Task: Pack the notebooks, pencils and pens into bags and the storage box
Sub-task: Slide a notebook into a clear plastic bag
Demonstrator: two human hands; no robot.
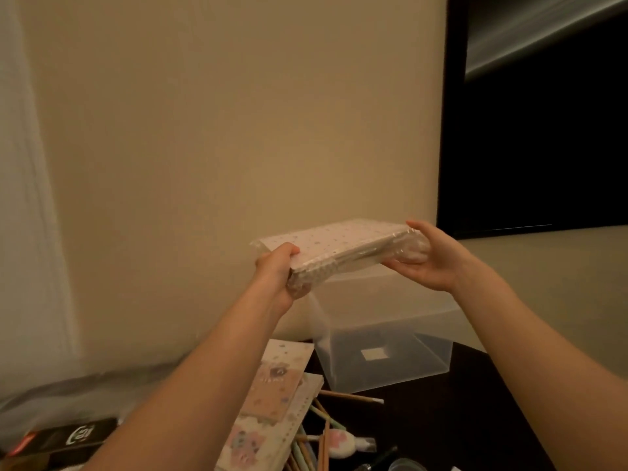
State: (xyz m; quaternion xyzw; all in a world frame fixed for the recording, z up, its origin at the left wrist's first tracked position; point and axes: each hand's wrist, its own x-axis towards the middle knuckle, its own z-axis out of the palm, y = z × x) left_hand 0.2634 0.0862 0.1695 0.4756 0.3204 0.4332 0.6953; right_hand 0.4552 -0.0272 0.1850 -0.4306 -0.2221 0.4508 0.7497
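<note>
Head view, as I read it from my remote station. Both hands hold a bagged notebook stack (pixel 339 248) in the air above the storage box (pixel 384 355); the stack has dotted covers and is wrapped in clear plastic. The left hand (pixel 276 268) grips the near left corner, thumb on top and fingers curled beneath. The right hand (pixel 429 263) cups the right end, fingers curled round the bunched plastic. The box — translucent, lidless — stands on the dark bench (pixel 482 419) by the wall, apart from the bundle. Loose notebooks (pixel 278 379) lie stacked just left of the box. Pencils and pens (pixel 346 397) lie scattered beside them.
</note>
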